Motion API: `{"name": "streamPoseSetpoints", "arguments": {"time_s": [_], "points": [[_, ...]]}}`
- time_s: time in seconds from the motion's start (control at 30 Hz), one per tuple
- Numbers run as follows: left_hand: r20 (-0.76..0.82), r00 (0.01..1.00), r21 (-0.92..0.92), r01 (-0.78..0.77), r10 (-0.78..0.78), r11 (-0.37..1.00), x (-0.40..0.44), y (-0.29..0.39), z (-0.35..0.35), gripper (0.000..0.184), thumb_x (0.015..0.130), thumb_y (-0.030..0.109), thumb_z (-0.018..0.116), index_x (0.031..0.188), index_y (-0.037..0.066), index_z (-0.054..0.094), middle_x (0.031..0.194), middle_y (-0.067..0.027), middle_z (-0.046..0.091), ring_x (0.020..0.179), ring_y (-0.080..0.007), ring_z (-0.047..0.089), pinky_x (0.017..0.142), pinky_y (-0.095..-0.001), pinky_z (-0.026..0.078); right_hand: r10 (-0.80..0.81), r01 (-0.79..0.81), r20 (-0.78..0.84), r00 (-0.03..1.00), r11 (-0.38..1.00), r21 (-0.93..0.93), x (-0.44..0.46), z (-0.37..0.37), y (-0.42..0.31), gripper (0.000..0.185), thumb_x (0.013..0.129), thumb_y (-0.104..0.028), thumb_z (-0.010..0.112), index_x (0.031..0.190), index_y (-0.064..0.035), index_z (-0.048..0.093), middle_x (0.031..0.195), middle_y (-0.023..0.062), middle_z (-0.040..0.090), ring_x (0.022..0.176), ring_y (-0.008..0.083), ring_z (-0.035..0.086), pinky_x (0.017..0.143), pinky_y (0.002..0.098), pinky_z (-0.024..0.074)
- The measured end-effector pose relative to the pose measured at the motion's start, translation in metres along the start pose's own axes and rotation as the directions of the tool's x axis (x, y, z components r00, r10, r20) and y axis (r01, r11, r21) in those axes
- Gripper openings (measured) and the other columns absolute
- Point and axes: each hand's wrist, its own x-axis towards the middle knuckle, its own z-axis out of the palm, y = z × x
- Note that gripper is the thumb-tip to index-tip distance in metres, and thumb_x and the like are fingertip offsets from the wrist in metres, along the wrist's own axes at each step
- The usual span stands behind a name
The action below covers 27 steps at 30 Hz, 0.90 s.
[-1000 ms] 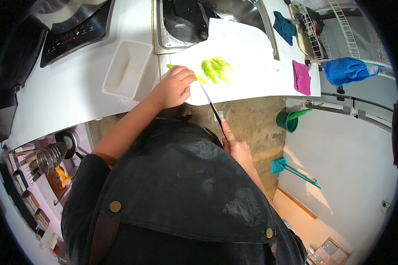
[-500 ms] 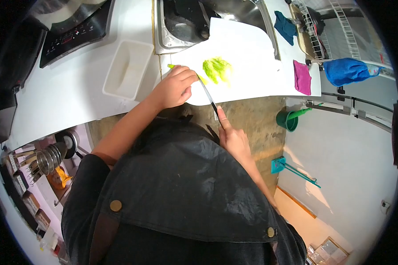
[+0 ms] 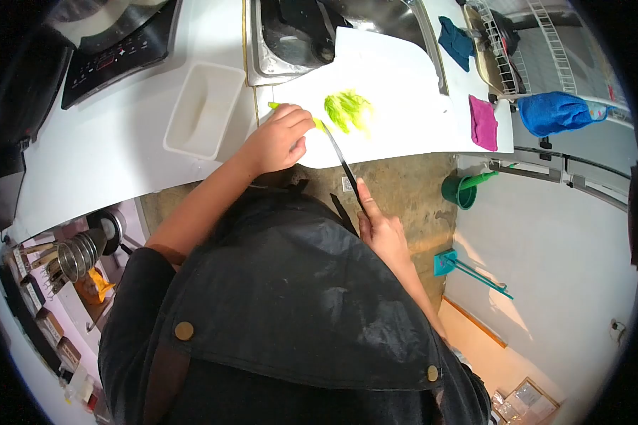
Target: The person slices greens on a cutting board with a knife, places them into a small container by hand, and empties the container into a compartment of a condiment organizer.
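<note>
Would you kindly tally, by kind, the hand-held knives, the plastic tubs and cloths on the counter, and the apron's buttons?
Knife: 1
White plastic tub: 1
Cloths: 2, teal cloth and magenta cloth
Buttons: 2, left button and right button
Total: 6

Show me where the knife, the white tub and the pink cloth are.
Knife (image 3: 336, 149): head view, on the blade.
White tub (image 3: 204, 112): head view, on its inside floor.
Pink cloth (image 3: 483, 124): head view, on its middle.

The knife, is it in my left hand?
No, the right hand holds the knife by its handle, while the left hand is on the green stalk.
</note>
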Motion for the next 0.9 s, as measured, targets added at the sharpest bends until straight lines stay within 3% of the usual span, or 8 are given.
{"name": "streamPoseSetpoints", "arguments": {"time_s": [0.33,0.5,0.7,0.9], "points": [[0.014,1.0,0.025,0.002,-0.002,1.0,0.001,0.001,-0.002,0.034,0.072,0.0,0.062,0.106,-0.001,0.064,0.11,-0.0144,0.061,0.106,-0.0335,0.055,0.094,-0.0426,0.045,0.027,-0.022,0.045,0.999,0.994,-0.106,0.022,0.005,-0.011,0.063,0.088,-0.011,0.054,0.148,-0.0231,0.038,0.072,0.0233,0.064,0.066,0.0421,0.063,0.066,0.053,0.0504],[0.003,0.999,0.04,0.04,-0.04,0.998,-0.001,0.004,0.002,0.035,0.072,0.0,0.062,0.107,-0.001,0.063,0.11,-0.0144,0.061,0.109,-0.0342,0.053,0.095,-0.043,0.045,0.003,0.002,0.026,1.0,0.986,-0.167,0.044,0.019,-0.014,0.067,0.089,-0.01,0.053,0.151,-0.0243,0.033,0.07,0.0246,0.063,0.064,0.0434,0.063,0.065,0.0529,0.0498],[0.0,0.998,0.029,0.061,-0.061,0.998,-0.002,0.003,0.0,0.035,0.072,0.001,0.062,0.107,-0.001,0.062,0.112,-0.0158,0.059,0.111,-0.0355,0.051,0.095,-0.0437,0.045,0.056,-0.056,0.094,0.994,0.998,-0.004,-0.012,0.005,0.006,0.065,0.091,-0.013,0.054,0.151,-0.0245,0.031,0.067,0.0254,0.06,0.062,0.0433,0.061,0.063,0.0524,0.0478],[0.005,0.999,0.01,0.035,-0.035,0.999,-0.001,0.003,-0.002,0.034,0.071,0.0,0.061,0.105,-0.002,0.061,0.11,-0.0156,0.06,0.108,-0.0347,0.052,0.094,-0.0426,0.045,0.003,0.0,0.032,0.999,0.996,-0.092,0.015,0.003,-0.006,0.064,0.09,-0.013,0.056,0.15,-0.0244,0.035,0.065,0.0238,0.061,0.061,0.0433,0.061,0.062,0.053,0.0496]]}}
